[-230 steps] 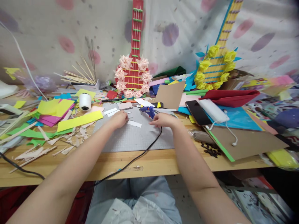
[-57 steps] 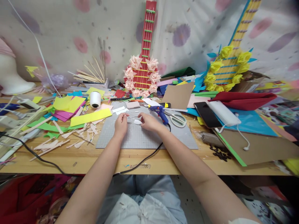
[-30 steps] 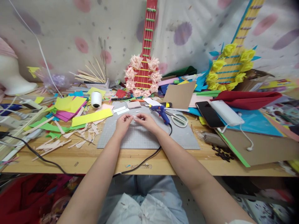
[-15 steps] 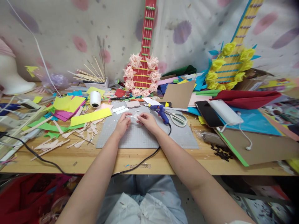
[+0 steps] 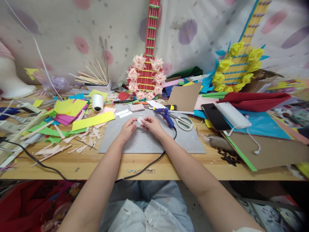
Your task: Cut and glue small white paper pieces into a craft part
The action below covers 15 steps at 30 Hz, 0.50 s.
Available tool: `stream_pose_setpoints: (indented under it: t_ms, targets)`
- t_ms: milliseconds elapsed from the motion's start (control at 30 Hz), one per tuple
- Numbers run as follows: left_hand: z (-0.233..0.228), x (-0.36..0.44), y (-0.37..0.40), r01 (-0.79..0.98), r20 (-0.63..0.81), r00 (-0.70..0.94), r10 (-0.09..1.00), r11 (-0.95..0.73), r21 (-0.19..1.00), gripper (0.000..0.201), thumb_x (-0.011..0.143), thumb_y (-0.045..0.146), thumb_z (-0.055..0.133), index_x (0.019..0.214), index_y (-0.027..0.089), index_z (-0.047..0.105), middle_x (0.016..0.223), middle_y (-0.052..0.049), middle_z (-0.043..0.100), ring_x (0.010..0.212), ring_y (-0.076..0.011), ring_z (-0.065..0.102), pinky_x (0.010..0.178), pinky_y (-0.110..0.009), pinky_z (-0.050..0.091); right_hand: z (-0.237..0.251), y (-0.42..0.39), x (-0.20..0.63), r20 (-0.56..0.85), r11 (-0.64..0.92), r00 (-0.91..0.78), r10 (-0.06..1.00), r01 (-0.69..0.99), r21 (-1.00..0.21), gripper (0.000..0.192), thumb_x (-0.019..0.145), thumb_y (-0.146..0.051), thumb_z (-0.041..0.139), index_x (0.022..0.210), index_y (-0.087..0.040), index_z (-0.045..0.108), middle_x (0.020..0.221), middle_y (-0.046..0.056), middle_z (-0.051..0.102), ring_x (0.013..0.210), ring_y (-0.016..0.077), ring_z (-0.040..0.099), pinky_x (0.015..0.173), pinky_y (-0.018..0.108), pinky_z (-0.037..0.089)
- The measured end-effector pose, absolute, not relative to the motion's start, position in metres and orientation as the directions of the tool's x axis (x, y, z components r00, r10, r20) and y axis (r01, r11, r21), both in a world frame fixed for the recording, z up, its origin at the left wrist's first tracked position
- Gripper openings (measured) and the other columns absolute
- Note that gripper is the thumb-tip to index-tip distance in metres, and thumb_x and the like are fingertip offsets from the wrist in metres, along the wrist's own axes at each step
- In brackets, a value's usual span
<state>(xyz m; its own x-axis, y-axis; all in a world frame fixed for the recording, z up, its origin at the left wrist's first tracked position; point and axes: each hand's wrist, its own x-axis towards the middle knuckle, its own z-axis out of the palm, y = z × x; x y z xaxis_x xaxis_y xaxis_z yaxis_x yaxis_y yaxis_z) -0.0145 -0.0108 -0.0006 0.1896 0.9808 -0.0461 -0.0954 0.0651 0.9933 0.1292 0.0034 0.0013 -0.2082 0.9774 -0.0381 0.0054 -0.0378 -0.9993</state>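
1. The left hand [image 5: 127,127] and right hand [image 5: 152,124] meet over the grey gridded cutting mat [image 5: 149,141]. Both pinch a small white paper scrap [image 5: 140,120] between fingertips, so each grip is clamped on it, just above the mat's far half.
2. The mat lies on a long light wooden surface [image 5: 96,164], near its front edge.
3. Just right of the right hand lies a blue hot glue gun [image 5: 164,114]. Its black cord [image 5: 147,166] runs across the mat and off the front edge.
4. White-handled scissors [image 5: 183,122] lie beside the gun.
5. Left of the mat: a yellow paper strip [image 5: 93,120], pale cut slivers [image 5: 58,148], stacked yellow and pink sheets [image 5: 69,109], and a white thread spool [image 5: 98,102].
6. To the right: a black phone [image 5: 213,117], a white power bank [image 5: 231,115] with its cable, brown cardboard sheets [image 5: 272,151], and a red folded paper piece [image 5: 253,100].
7. At the back, a red paper guitar with pink flowers [image 5: 147,74] and a yellow-flowered paper guitar [image 5: 238,64] lean on a white cloth with pink and purple blots [image 5: 72,32].
8. A bunch of wooden skewers [image 5: 93,75] stands at back left, and a white foam head form [image 5: 11,80] at far left.
9. Below the surface edge, pale blue jeans [image 5: 149,199] show.
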Motion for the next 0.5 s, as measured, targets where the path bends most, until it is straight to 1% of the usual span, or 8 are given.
stream_pose_setpoints:
  t_ms: [200,500]
  targets:
    - [0.0,-0.0143,-0.0117,-0.108,-0.049,0.185,0.982,0.069,0.992,0.03,0.068,0.031,0.053,0.092,0.014,0.049,0.043,0.009,0.028,0.037,-0.0047,0.022,0.04,-0.02,0.012,-0.0013,0.0044,0.1302,-0.03,-0.036,-0.219,0.975,-0.024,-0.999,0.026,0.066,-0.04,0.061,0.067,-0.016,0.051,0.062,0.0,0.061,0.052,0.006,0.051,0.046,0.017,0.036]
    - [-0.0033,-0.0147,-0.0099,-0.104,-0.024,0.177,0.984,0.043,0.994,0.03,0.068,0.031,0.052,0.093,0.016,0.05,0.044,0.009,0.029,0.037,-0.0049,0.023,0.04,-0.019,0.014,0.0008,0.0032,0.1304,-0.031,-0.034,-0.229,0.973,-0.009,-0.999,0.026,0.066,-0.04,0.06,0.069,-0.015,0.052,0.063,0.0,0.061,0.052,0.0056,0.05,0.046,0.017,0.036]
